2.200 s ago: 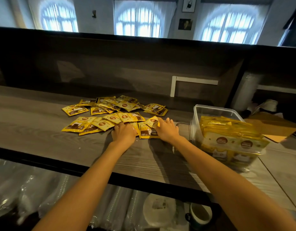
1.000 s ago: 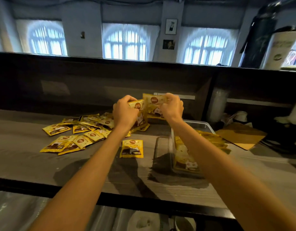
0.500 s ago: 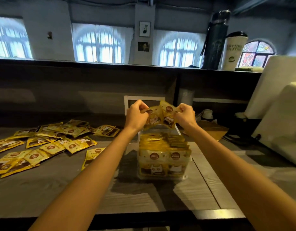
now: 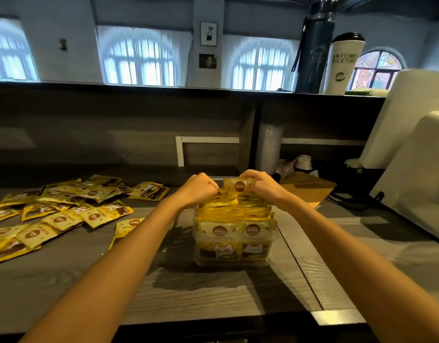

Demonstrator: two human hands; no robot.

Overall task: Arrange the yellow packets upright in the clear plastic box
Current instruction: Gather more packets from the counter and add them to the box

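Note:
A clear plastic box (image 4: 233, 261) stands in the middle of the wooden counter, filled with several yellow packets standing upright in rows. Both hands are at the box's far end. My left hand (image 4: 199, 188) and my right hand (image 4: 264, 185) grip a few yellow packets (image 4: 238, 185) between them, held upright at the back row, partly down inside the box. Many loose yellow packets (image 4: 65, 209) lie flat in a heap on the counter to the left.
A brown cardboard piece (image 4: 307, 188) lies behind the box on the right. A large white device (image 4: 416, 169) fills the right side. A dark bottle (image 4: 314, 45) and a white cup (image 4: 344, 65) stand on the raised ledge. Counter front edge (image 4: 213, 325) is near.
Both hands picked up packets from the heap, carried them right over the box, and have now lowered them into its far end. The view has turned right.

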